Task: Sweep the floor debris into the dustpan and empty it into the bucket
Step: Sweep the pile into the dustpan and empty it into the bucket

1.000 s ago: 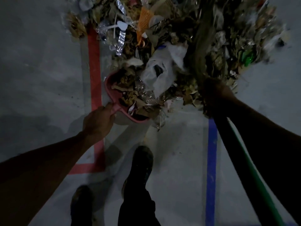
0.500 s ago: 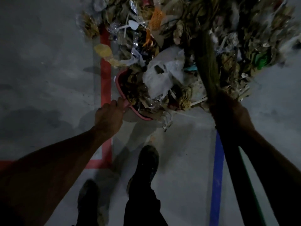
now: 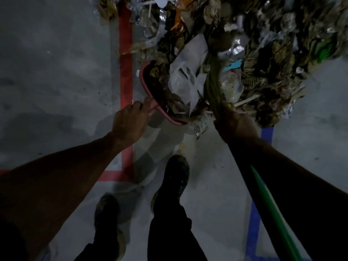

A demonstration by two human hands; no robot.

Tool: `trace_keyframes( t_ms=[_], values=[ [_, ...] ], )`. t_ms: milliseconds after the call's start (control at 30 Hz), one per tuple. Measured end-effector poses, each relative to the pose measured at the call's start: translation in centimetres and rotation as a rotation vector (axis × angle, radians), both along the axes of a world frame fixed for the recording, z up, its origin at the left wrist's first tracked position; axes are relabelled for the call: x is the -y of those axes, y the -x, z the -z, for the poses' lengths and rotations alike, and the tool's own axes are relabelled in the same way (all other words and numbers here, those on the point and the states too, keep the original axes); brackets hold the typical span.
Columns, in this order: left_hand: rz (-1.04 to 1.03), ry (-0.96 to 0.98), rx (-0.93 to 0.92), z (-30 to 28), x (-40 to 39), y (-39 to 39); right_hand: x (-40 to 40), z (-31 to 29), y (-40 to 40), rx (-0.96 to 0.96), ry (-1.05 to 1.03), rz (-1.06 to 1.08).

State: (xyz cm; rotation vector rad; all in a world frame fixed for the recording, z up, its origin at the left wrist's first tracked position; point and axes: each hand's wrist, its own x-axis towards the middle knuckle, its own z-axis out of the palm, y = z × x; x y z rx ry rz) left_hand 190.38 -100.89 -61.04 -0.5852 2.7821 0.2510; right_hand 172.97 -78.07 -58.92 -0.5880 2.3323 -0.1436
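A left hand (image 3: pixel 130 122) grips the handle of a pink plastic dustpan (image 3: pixel 145 81), already part-filled, at the litter heap's (image 3: pixel 263 53) edge; the right hand (image 3: pixel 235 127) clasps a green-handled broom (image 3: pixel 212 87). Most debris remains; no bucket visible.

Both hands (image 3: pixel 130 121) (image 3: pixel 235 127) apparently in grip.

No legible text — perhaps blur.

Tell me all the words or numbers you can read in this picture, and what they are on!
No words or numbers can be read here.
Debris pile: wrappers and plastic scraps are too blurred and dark to show any print.
Pink dustpan: no label visible.
Green broom handle: plain.
Red tape and blue tape on the floor: plain lines, no writing.
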Motion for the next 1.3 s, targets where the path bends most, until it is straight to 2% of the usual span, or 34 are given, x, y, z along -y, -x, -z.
trace_keyframes(
  t_ms=[33,133,200,333,533,733,1067,1300],
  values=[
    [0.006,-0.018,0.021,0.0,0.1,-0.2,-0.1,-0.1,-0.6,0.005,0.017,-0.020],
    [0.003,-0.063,-0.072,0.2,-0.1,-1.5,0.1,-0.3,-1.8,0.034,0.048,-0.086],
    [-0.024,-0.088,-0.135,-0.4,-0.1,-2.4,0.1,-0.8,-2.6,0.045,0.042,-0.078],
    [-0.069,-0.125,-0.140,-2.0,-0.2,-4.5,-0.5,-2.3,-5.2,0.040,0.081,-0.061],
    [-0.027,-0.159,-0.215,-6.9,-0.3,-8.1,-1.1,-8.1,-9.3,0.046,0.079,0.037],
    [-0.107,-0.163,-0.239,-16.0,0.0,-11.2,-0.1,-19.0,-13.1,-0.001,0.140,0.097],
    [-0.240,-0.162,-0.381,-39.0,2.1,-19.8,2.7,-42.2,-22.4,-0.165,0.287,0.094],
    [-0.337,-0.139,-0.398,-48.9,4.2,-27.5,6.4,-53.0,-28.2,-0.179,0.285,0.036]
  ],
)
